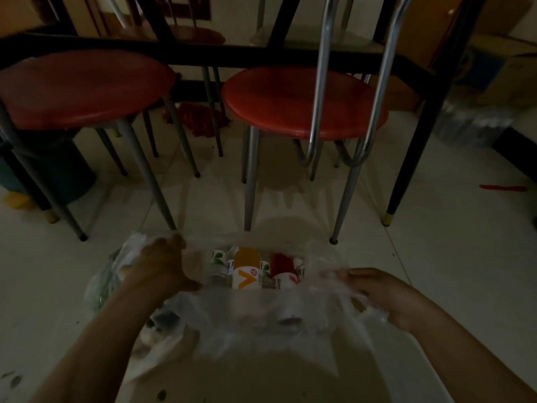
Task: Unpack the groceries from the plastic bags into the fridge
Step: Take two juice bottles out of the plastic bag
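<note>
A clear plastic bag [255,312] sits on the pale tiled floor, its mouth spread wide. Inside lie several bottles: an orange one with a white label [246,269], a red one [283,267] and clear ones with green-leaf labels [218,261]. My left hand [158,266] grips the bag's left edge, fingers curled into the plastic. My right hand [380,295] holds the right edge, fingers wrapped in the film. A second bag with green contents [104,283] lies just left of my left hand. The fridge is out of view.
Two red round stools [81,85] [302,103] on metal legs stand directly ahead under a dark table frame [203,53]. A dark green bin [58,170] sits at left. Boxes and a wrapped bottle pack [470,123] are at right. A red strip [502,188] lies on the floor.
</note>
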